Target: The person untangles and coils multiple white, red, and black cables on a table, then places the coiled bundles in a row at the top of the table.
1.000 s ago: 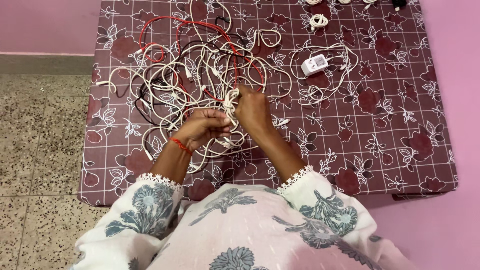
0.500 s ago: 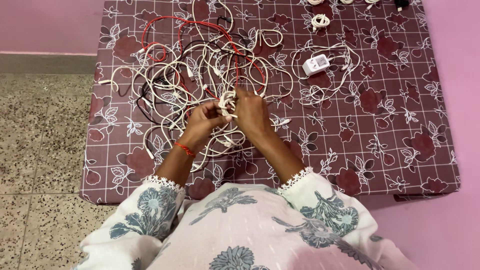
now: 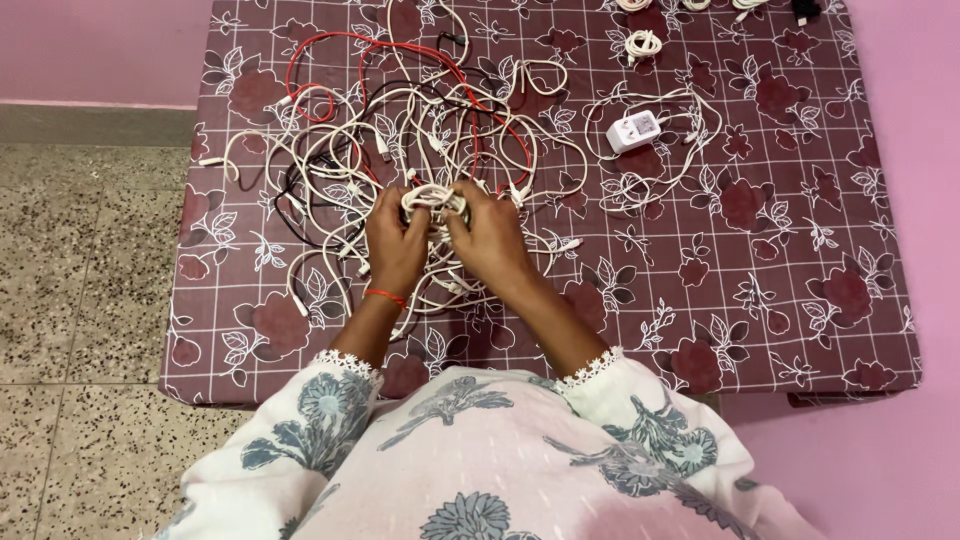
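Both the left hand (image 3: 395, 240) and right hand (image 3: 490, 235) are closed around a small white cable coil (image 3: 432, 198), held over the tangled cables (image 3: 400, 130).

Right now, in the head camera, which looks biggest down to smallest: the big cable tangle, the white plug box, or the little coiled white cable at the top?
1. Big cable tangle, by far the largest.
2. White plug box.
3. Little coiled white cable. It looks only slightly smaller than the plug box, and it lies farther from the camera, so those two are unsure.
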